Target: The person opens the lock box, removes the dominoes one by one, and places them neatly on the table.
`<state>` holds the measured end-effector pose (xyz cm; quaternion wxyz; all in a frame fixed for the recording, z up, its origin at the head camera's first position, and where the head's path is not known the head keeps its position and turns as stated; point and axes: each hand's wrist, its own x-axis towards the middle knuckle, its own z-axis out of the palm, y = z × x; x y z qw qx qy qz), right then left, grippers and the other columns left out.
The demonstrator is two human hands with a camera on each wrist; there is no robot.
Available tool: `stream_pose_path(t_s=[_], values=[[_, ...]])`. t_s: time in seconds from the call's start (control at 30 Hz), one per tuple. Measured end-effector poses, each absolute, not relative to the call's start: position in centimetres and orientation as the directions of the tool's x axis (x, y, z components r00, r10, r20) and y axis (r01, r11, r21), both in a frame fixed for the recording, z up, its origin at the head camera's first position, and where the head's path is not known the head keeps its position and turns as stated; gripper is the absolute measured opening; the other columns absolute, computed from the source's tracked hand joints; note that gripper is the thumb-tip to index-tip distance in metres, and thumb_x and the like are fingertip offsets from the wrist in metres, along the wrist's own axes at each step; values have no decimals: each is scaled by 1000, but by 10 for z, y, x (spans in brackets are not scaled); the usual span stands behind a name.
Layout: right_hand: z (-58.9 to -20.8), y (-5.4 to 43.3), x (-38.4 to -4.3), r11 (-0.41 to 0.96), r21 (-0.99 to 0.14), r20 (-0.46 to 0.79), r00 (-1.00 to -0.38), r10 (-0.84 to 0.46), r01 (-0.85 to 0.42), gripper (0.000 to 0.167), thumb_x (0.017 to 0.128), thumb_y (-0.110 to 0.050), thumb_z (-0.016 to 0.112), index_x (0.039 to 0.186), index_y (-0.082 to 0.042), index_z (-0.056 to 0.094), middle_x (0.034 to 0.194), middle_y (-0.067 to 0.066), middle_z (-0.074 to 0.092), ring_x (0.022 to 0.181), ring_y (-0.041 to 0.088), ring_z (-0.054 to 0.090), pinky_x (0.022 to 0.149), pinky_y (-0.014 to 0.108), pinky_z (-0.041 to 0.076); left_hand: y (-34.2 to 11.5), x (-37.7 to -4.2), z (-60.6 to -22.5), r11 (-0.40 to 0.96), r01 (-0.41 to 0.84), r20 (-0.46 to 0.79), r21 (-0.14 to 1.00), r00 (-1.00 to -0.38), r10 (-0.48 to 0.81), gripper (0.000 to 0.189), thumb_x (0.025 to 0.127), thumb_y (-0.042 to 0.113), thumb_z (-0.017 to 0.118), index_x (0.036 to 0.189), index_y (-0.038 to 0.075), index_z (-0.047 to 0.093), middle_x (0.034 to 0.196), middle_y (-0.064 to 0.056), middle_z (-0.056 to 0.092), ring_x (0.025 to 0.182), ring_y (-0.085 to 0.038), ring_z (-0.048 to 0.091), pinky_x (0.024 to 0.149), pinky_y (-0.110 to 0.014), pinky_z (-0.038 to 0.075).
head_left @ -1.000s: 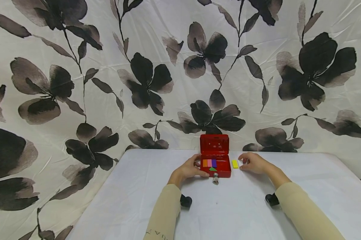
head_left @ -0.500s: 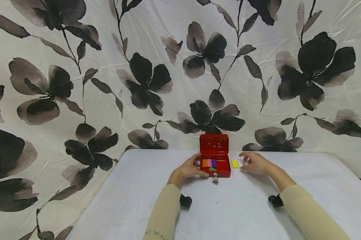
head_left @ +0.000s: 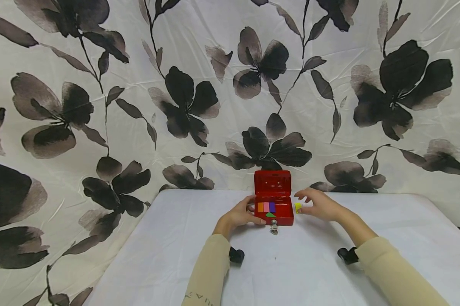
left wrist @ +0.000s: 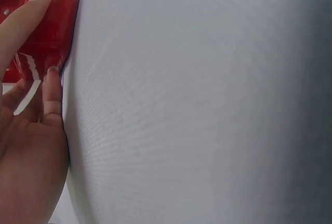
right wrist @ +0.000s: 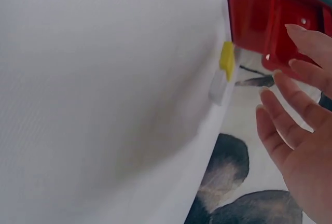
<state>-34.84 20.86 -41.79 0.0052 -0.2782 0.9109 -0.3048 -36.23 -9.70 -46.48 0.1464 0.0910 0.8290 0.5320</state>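
A small red cash box [head_left: 274, 221] stands with its lid [head_left: 272, 182] raised. My left hand [head_left: 239, 214] grips its left side, the thumb on the front corner and the fingers against the side. Orange [head_left: 261, 207], pink [head_left: 266, 207] and purple [head_left: 272, 207] blocks sit side by side inside, with a green triangular piece [head_left: 270, 215] in front of them. To the right of the box, my right hand [head_left: 321, 205] hovers over the table, fingers spread and holding nothing. Below it lie a yellow block [right wrist: 226, 58] and a white block [right wrist: 218, 86], end to end.
Silver keys [head_left: 274, 230] hang from the lock at the front of the box. The white table [head_left: 283, 272] ends just behind the box, at a floral cloth backdrop [head_left: 191, 157]. A black wrist camera [head_left: 236, 256] shows at my left sleeve.
My right hand has left the white block, risen and moved left over the yellow block, hiding the white one from the head view. My left hand stays on the box.
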Motion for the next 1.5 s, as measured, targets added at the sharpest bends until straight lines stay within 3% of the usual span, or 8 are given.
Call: stream_pose_path(t_s=[0.27, 0.77, 1.03, 1.5], values=[[-413, 189, -348, 627, -575, 169, -826, -537, -525, 41, 91, -10, 76, 127, 6, 63, 121, 22, 66, 107, 37, 60, 93, 58, 54, -98, -365, -468, 415, 16, -131, 910, -937, 323, 94, 77, 21, 91, 155, 20, 39, 135, -4, 57, 121, -25, 53, 103, -46, 52], [-419, 162, -357, 670, -518, 134, -824, -551, -532, 37, 90, -10, 78, 123, 3, 67, 111, 12, 69, 102, 29, 61, 93, 50, 56, -97, -364, -467, 418, 1, -147, 908, -936, 321, 95, 76, 24, 92, 155, 22, 40, 134, -3, 57, 118, -24, 55, 106, -50, 49], [-427, 149, -365, 681, -526, 100, -832, -546, -510, 45, 90, -9, 78, 131, 4, 64, 124, 19, 68, 111, 33, 63, 97, 50, 56, -99, -364, -467, 418, 21, -134, 908, -932, 337, 93, 78, 23, 91, 155, 20, 39, 133, -4, 58, 117, -24, 55, 105, -46, 51], [-435, 135, -368, 730, -466, 51, -839, -542, -500, 42, 92, -11, 76, 131, 0, 65, 126, 14, 69, 119, 34, 62, 108, 55, 46, -98, -364, -466, 412, 13, -139, 911, -931, 337, 91, 79, 21, 90, 155, 18, 40, 134, -6, 56, 116, -25, 55, 106, -48, 49]])
